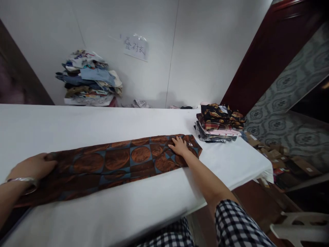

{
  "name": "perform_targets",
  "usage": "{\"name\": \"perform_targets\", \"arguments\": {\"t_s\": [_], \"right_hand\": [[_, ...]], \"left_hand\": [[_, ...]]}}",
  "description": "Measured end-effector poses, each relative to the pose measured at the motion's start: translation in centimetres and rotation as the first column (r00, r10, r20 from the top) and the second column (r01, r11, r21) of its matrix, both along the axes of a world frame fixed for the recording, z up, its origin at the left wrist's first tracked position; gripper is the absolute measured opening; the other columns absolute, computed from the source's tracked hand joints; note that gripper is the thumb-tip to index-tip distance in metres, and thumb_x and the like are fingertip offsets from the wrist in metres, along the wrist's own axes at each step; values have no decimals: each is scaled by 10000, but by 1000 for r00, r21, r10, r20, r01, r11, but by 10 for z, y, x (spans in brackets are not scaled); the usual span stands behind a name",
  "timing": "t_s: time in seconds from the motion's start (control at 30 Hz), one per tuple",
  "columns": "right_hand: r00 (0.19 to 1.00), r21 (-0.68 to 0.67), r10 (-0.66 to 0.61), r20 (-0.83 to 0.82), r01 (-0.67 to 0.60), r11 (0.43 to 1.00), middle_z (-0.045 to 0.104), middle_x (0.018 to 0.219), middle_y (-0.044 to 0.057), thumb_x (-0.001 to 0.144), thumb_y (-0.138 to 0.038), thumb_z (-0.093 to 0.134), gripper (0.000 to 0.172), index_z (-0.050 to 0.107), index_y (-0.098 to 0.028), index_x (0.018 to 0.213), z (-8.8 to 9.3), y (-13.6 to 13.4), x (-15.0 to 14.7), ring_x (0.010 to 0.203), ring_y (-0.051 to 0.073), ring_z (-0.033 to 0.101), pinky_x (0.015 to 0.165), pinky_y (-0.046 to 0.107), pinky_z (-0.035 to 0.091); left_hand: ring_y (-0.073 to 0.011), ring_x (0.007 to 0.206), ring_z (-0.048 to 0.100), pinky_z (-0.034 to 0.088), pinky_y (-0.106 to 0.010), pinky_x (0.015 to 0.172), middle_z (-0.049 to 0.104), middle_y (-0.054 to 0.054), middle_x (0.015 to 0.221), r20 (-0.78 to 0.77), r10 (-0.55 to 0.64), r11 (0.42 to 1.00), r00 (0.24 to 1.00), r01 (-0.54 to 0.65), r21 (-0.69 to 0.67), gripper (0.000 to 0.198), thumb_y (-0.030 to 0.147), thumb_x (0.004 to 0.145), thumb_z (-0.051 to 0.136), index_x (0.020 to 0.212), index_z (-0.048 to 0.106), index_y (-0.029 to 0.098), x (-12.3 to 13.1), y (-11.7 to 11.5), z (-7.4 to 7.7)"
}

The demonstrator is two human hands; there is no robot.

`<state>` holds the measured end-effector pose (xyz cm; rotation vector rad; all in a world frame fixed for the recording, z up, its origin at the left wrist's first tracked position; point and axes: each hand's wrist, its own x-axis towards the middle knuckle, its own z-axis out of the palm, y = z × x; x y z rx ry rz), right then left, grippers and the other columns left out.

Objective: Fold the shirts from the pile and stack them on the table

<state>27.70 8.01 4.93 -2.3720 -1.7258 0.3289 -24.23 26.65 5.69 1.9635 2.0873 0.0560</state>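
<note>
A long folded garment (117, 161), brown with blue and rust circle patterns, lies across the white-covered table (164, 195). At its left part, my left hand (34, 166), with a silver bangle at the wrist, has its fingers curled against the cloth in a closed grip. Near the garment's right end, by a small white label, my right hand (179, 146) rests flat on the fabric with its fingers spread.
A neat stack of folded clothes (217, 123) sits at the table's right rear. Behind the table's far edge at left rises a tall clothes pile (89, 79). A handwritten paper (135, 47) hangs on the wall. Boxes (303, 166) and a white plastic chair (303, 228) are at right.
</note>
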Motion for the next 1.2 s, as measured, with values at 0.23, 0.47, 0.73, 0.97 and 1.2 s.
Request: {"name": "perform_targets", "arguments": {"t_s": [0.23,0.47,0.73,0.97,1.2], "right_hand": [[887,131,458,-51,-449,884,181,1579,87,916,-584,384,636,328,-269,1466,1,-5,-80,1462,270,96,1150,529,89],[844,263,457,-280,-391,882,303,1533,116,899,-516,464,558,491,-223,1373,-6,-5,-85,1445,270,193,1145,530,172],[711,587,443,-546,-53,808,643,1230,84,843,-376,516,365,668,-206,1129,-23,-2,-68,1173,223,574,1036,393,427],[699,550,329,-634,109,828,720,1049,91,813,-350,525,307,707,-183,995,-32,-4,-43,992,232,661,933,382,496],[702,614,411,-581,47,788,731,1019,55,838,-347,518,284,718,-221,996,-22,-7,-55,952,221,671,893,364,511]], "left_hand": [[-289,915,610,443,-294,684,671,-152,1062,-233,-15,999,972,26,44,294,341,656,425,857,559,174,44,-41,60],[-259,835,596,439,-307,715,683,-98,877,-161,-90,981,983,115,155,241,293,666,504,835,609,158,78,-58,115],[-224,854,632,458,-285,738,714,-96,939,105,-377,921,920,360,152,269,306,697,625,917,689,165,241,-94,110],[-211,1079,607,450,-273,901,629,-124,1248,251,-352,934,902,323,151,535,466,828,511,1260,566,155,258,-87,81],[-364,867,666,504,-399,708,694,-265,945,202,4,1000,979,-1,-15,597,600,652,644,883,672,50,175,-91,43]]}}
